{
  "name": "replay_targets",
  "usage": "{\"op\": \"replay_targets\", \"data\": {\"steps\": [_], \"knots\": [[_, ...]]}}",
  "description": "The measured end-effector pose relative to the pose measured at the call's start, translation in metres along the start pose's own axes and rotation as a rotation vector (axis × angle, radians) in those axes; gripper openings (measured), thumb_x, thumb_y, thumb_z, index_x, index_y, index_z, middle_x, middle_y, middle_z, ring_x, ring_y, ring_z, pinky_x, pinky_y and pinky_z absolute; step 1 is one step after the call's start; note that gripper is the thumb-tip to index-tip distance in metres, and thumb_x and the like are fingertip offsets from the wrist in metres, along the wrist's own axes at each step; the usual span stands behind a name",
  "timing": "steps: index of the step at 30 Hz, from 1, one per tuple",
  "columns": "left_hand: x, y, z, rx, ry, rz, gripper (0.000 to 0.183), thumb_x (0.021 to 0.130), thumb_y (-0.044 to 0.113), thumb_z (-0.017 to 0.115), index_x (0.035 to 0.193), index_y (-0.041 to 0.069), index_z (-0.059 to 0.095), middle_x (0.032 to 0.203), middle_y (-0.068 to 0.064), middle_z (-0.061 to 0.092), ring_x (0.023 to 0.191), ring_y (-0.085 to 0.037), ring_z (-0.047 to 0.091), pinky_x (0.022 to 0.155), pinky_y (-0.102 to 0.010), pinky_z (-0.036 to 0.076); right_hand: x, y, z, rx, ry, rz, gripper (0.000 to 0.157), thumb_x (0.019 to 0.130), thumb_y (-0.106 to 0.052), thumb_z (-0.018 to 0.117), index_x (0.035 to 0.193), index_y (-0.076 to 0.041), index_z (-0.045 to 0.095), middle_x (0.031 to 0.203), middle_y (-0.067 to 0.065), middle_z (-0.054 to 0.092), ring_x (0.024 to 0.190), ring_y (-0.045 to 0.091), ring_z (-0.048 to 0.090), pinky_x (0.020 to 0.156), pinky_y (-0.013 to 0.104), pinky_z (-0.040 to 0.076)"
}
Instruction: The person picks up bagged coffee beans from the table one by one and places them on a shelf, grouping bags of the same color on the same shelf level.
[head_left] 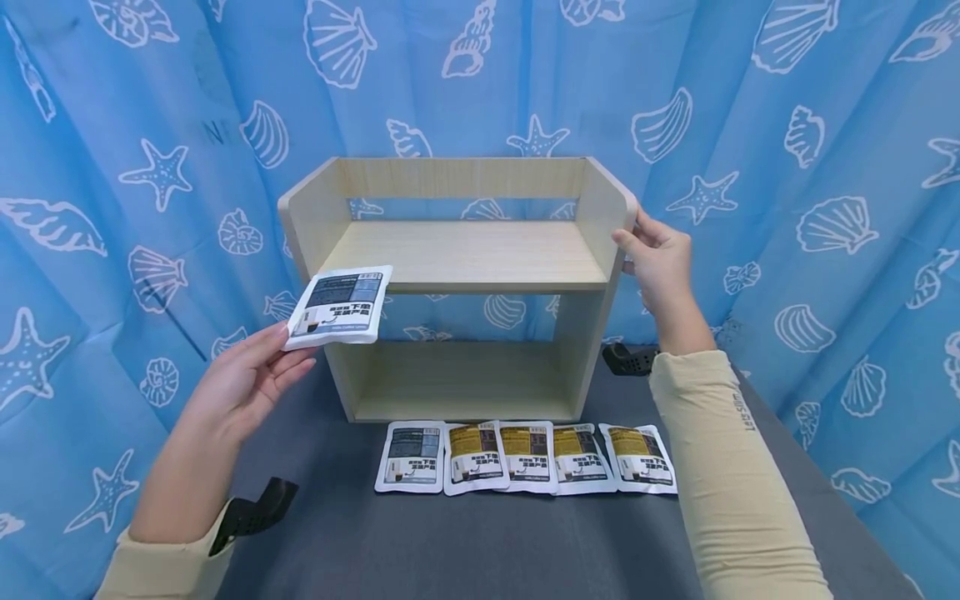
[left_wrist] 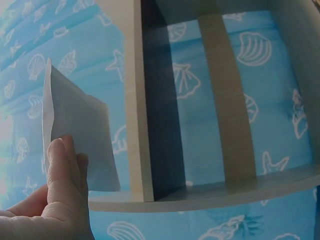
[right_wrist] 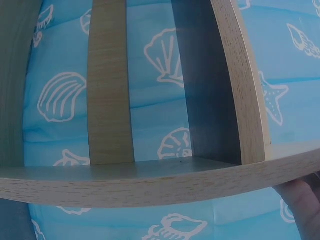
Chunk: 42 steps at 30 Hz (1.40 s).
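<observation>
Pinching a packet (head_left: 341, 307) by its near left corner, the left hand (head_left: 251, 379) has it up in the air, tipped so the printed side shows, right by the left side of the shelf (head_left: 487, 250)! From the head view it overlaps the upper board's front left corner; the left wrist view puts it outside the side panel, with a gap between them. Over on the other flank, the right hand (head_left: 660, 258) grips the right panel (head_left: 597, 221), thumb at the front edge, fingers round the outer face; the right wrist view catches only a sliver of that hand.

And the score? One packet lifted, not set down anywhere, and neither board carries one yet. Down on the table (head_left: 450, 542), just before the shelf's base, five more lie in a row: a blue packet (head_left: 412, 457) at the left end, then four gold packets (head_left: 528, 457). Early stages, I'd judge: one in play, five awaiting their turn.
</observation>
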<state>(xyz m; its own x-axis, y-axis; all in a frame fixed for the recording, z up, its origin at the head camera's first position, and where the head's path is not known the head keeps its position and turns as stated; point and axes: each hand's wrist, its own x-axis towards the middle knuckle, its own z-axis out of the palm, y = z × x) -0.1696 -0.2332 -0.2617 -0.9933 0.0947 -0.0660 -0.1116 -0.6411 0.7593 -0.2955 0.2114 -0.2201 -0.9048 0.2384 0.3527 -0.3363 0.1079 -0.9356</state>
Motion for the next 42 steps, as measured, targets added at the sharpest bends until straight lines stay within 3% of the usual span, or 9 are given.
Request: {"op": "replay_targets", "data": {"steps": [3,5,9,16,24,38,40,42], "knots": [[0.005,0.002,0.006,0.015,0.012,-0.001,0.072,0.097,0.009,0.059,0.156,0.01,0.018,0.101,-0.009,0.072,0.09,-0.022,0.071,0.076,-0.033,0.056,-0.001,0.0,-0.001,-0.006,0.0,-0.003,0.052,0.093,-0.018,0.066,0.142,-0.016,0.047,0.143,0.011,0.049,0.129,0.026,0.049,0.097,0.046,0.044],[0.008,0.002,0.009,0.023,0.01,0.002,0.076,0.097,0.01,0.058,0.156,0.008,0.011,0.099,-0.009,0.073,0.088,-0.021,0.071,0.075,-0.032,0.056,-0.002,-0.001,-0.001,-0.012,-0.002,0.0,0.052,0.093,-0.018,0.066,0.142,-0.017,0.047,0.143,0.011,0.049,0.129,0.025,0.049,0.097,0.046,0.044],[0.012,0.003,0.015,0.023,0.022,-0.002,0.074,0.098,0.011,0.057,0.156,0.008,0.012,0.098,-0.009,0.073,0.088,-0.021,0.071,0.076,-0.032,0.056,-0.004,-0.001,-0.001,-0.027,-0.003,0.012,0.052,0.093,-0.02,0.065,0.142,-0.018,0.047,0.144,0.01,0.049,0.13,0.025,0.048,0.098,0.045,0.044],[0.023,0.006,0.025,0.026,0.106,-0.042,0.07,0.097,0.015,0.058,0.156,0.013,0.02,0.093,-0.008,0.074,0.087,-0.021,0.072,0.077,-0.032,0.055,-0.004,0.001,0.0,-0.025,0.007,0.0,0.05,0.094,-0.018,0.065,0.141,-0.017,0.049,0.141,0.012,0.051,0.128,0.026,0.051,0.096,0.045,0.045],[0.036,0.01,0.033,0.014,0.08,-0.047,0.065,0.1,0.015,0.051,0.156,0.013,0.017,0.091,-0.009,0.074,0.084,-0.021,0.072,0.073,-0.03,0.056,-0.003,0.003,0.0,-0.022,0.0,-0.012,0.05,0.094,-0.017,0.065,0.142,-0.017,0.048,0.142,0.011,0.05,0.129,0.026,0.05,0.096,0.047,0.045],[0.06,0.016,0.039,-0.096,0.124,-0.077,0.063,0.099,0.009,0.053,0.155,0.017,0.024,0.085,-0.012,0.072,0.08,-0.022,0.072,0.072,-0.031,0.057,-0.003,0.001,0.0,-0.005,-0.006,-0.025,0.051,0.094,-0.016,0.065,0.142,-0.016,0.047,0.142,0.012,0.049,0.128,0.027,0.05,0.097,0.047,0.044],[0.063,0.016,0.041,-0.093,0.145,-0.073,0.064,0.098,0.004,0.054,0.155,0.016,0.026,0.087,-0.01,0.071,0.081,-0.02,0.072,0.075,-0.03,0.056,-0.004,0.0,0.001,-0.007,-0.005,-0.022,0.051,0.094,-0.016,0.064,0.142,-0.016,0.047,0.143,0.012,0.049,0.129,0.027,0.049,0.097,0.046,0.044],[0.066,0.016,0.043,-0.092,0.174,-0.076,0.066,0.096,0.0,0.056,0.154,0.017,0.028,0.1,-0.008,0.07,0.085,-0.018,0.071,0.08,-0.029,0.054,-0.005,0.0,0.0,-0.013,-0.003,-0.022,0.05,0.094,-0.016,0.064,0.142,-0.016,0.047,0.143,0.012,0.049,0.129,0.027,0.049,0.096,0.046,0.045]]}}
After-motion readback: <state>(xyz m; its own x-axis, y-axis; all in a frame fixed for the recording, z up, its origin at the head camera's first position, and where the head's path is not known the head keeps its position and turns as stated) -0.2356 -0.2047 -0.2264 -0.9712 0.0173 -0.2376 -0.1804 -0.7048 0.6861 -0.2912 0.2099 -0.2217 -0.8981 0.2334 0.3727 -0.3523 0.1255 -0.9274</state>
